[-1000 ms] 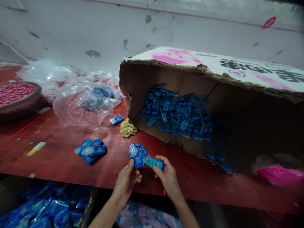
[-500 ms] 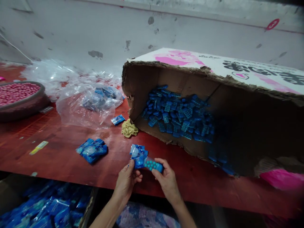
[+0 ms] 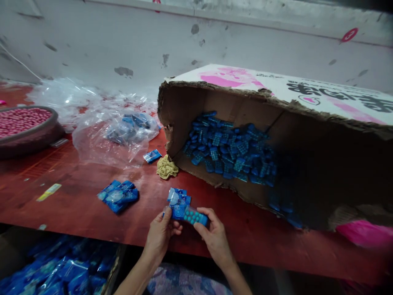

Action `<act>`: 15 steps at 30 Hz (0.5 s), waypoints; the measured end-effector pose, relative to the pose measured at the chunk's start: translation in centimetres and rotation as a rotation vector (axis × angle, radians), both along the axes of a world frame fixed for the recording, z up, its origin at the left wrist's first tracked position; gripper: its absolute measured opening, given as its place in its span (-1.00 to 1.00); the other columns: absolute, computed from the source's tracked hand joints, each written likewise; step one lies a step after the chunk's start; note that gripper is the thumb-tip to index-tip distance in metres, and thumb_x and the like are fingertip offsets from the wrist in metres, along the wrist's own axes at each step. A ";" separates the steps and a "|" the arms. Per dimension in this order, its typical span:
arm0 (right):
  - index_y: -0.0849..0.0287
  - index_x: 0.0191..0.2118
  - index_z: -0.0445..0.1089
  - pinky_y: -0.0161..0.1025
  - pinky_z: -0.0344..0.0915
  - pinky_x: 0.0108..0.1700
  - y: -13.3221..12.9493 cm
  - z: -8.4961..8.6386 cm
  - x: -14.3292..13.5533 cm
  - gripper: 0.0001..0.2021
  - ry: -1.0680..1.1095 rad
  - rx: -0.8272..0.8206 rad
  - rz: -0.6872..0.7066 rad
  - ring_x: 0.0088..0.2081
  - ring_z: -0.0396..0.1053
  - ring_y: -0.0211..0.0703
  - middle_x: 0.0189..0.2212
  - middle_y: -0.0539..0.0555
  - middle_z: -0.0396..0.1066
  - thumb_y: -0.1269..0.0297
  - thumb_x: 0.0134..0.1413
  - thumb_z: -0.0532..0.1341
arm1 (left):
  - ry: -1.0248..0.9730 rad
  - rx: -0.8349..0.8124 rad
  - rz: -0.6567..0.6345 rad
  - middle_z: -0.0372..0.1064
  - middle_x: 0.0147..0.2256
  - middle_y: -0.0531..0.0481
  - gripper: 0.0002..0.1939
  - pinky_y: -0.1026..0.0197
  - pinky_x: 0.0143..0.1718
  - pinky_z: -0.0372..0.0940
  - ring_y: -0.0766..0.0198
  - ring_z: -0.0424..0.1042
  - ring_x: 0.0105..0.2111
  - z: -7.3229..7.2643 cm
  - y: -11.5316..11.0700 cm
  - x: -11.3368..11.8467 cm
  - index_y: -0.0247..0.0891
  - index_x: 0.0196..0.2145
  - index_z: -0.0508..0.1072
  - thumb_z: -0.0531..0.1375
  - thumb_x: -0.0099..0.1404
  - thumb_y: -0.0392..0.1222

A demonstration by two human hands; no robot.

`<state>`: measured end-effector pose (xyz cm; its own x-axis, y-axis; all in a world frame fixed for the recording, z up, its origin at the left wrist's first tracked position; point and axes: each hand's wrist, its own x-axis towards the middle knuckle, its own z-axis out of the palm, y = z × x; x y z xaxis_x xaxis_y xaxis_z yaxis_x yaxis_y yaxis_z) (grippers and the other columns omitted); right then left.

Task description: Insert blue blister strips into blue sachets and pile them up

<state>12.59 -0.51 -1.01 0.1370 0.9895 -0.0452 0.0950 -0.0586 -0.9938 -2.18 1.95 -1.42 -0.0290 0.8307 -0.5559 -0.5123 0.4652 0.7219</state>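
Observation:
My left hand (image 3: 159, 232) pinches a printed blue sachet (image 3: 178, 212) between thumb and fingers, just above the table's near edge. In my right hand (image 3: 216, 237) is a small clear box (image 3: 193, 216) of turquoise balls with a blue end, gripped between thumb and fingers. Its clear end meets the right side of the sachet; whether it is inside the sachet I cannot tell. More blue sachets (image 3: 177, 193) show right behind the held one. To the left lies a small pile of blue sachets (image 3: 118, 196).
A torn cardboard carton (image 3: 181, 84) lies on its side at right, holding many small blue boxes (image 3: 233, 149). A yellow crumpled cloth (image 3: 167, 167), plastic bags (image 3: 113, 139) and a bowl of pink balls (image 3: 57, 123) are on the red table. Below sits a bin of blue packets (image 3: 70, 270).
Both hands have shifted slightly left, and the clear box has come closer to the sachet, overlapping its right side more. The other things stay in place.

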 end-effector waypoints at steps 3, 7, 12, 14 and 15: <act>0.08 -0.24 0.40 -0.28 0.26 -0.19 0.0 0.2 0.1 -0.76 -0.002 0.044 0.032 -0.25 0.32 -0.16 -0.29 0.01 0.35 0.39 -0.14 0.22 | 0.030 0.039 -0.005 0.32 -0.73 0.07 -0.64 0.33 -0.67 0.28 0.34 0.34 -0.70 -0.3 0.0 -0.2 -0.32 -0.53 0.34 0.28 -0.11 0.04; 0.11 -0.22 0.38 -0.38 0.27 -0.47 0.0 -0.1 0.0 -0.73 0.092 -0.063 0.053 -0.44 0.30 -0.26 -0.41 -0.01 0.34 0.38 -0.16 0.22 | 0.194 0.132 0.003 0.35 -0.70 0.07 -0.65 0.31 -0.62 0.32 0.33 0.35 -0.67 -0.6 0.2 -0.6 -0.34 -0.51 0.40 0.27 -0.09 0.03; 0.17 -0.16 0.30 -0.48 0.07 -0.72 0.0 -0.5 -0.5 -0.67 0.277 -0.235 0.072 -0.69 0.11 -0.40 -0.67 -0.15 0.19 0.30 -0.15 0.21 | 0.141 0.156 -0.022 0.36 -0.68 0.08 -0.69 0.29 -0.60 0.32 0.31 0.37 -0.65 -0.4 0.5 -0.9 -0.31 -0.53 0.40 0.26 -0.07 0.02; 0.17 -0.17 0.31 -0.48 0.08 -0.71 0.0 -0.5 -0.6 -0.68 0.277 -0.229 0.063 -0.68 0.12 -0.40 -0.66 -0.15 0.19 0.31 -0.16 0.22 | 0.122 0.154 -0.043 0.34 -0.69 0.08 -0.69 0.29 -0.61 0.31 0.31 0.37 -0.65 -0.3 0.5 -0.9 -0.32 -0.55 0.40 0.26 -0.07 0.03; 0.16 -0.17 0.31 -0.48 0.09 -0.70 0.0 -0.4 -0.6 -0.69 0.262 -0.229 0.061 -0.68 0.12 -0.40 -0.65 -0.15 0.20 0.32 -0.15 0.22 | 0.130 0.156 -0.047 0.34 -0.69 0.08 -0.68 0.29 -0.61 0.31 0.31 0.36 -0.65 -0.2 0.4 -0.9 -0.32 -0.56 0.40 0.26 -0.07 0.03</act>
<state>11.97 -0.56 -1.41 0.0326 0.9557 -0.2927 -0.1517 -0.2847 -0.9465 -3.07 2.37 -1.65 -0.0519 0.9086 -0.4145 -0.3903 0.3636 0.8459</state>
